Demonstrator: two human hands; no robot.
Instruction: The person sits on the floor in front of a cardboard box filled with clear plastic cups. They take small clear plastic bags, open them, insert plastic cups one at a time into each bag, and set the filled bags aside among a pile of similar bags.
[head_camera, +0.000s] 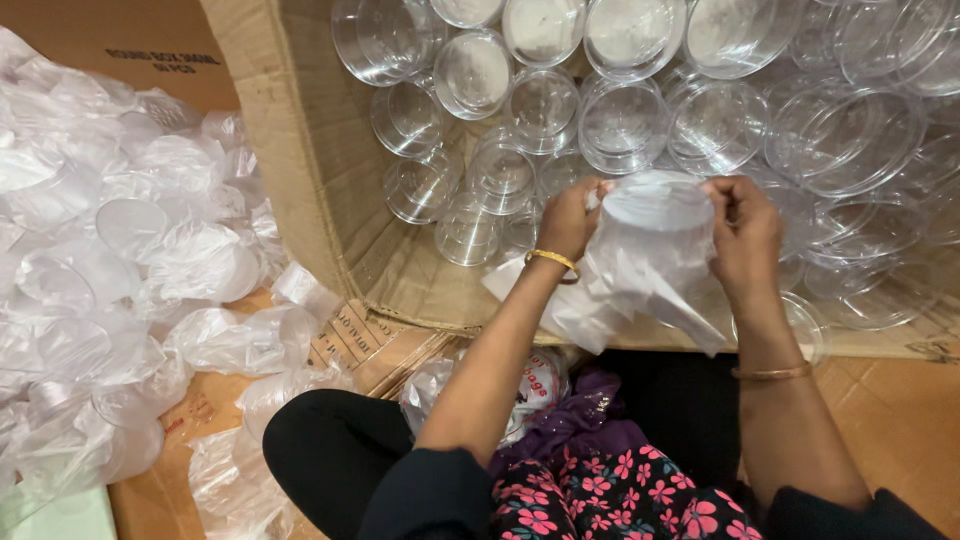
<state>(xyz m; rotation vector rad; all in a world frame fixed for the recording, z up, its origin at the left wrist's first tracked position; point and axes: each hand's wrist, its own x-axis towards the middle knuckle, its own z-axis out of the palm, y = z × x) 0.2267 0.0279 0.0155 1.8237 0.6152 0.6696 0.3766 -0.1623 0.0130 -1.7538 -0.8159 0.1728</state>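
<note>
Two hands are in view, and both are closed on one thing: a round clear plastic container wrapped in a thin white plastic bag (650, 240). The left hand (572, 215) pinches the bag at the left side of the container's top rim, and the right hand (742, 232) pinches it at the right side. The wrapped container is held in the air between them, just above the front edge of a large open brown cardboard box (300, 150), and the loose end of the bag hangs down below it.

Each wrist has one bangle: a yellow gold bangle (553, 261) on the left and a thinner copper-coloured bangle (771, 373) on the right, so two in all.

Inside the box lie many unwrapped round clear plastic containers (620, 120), packed closely and touching one another. About twenty can be counted in the visible part, but the edges of the picture cut some off, so the exact number I cannot tell.

At the left of the box, on the floor, there is a big heap of containers wrapped in thin plastic bags (110, 260). They overlap too much for an exact count; there are at least a dozen.

In the person's lap rests one crumpled plastic bag with red print (535, 385), beside purple cloth.
</note>
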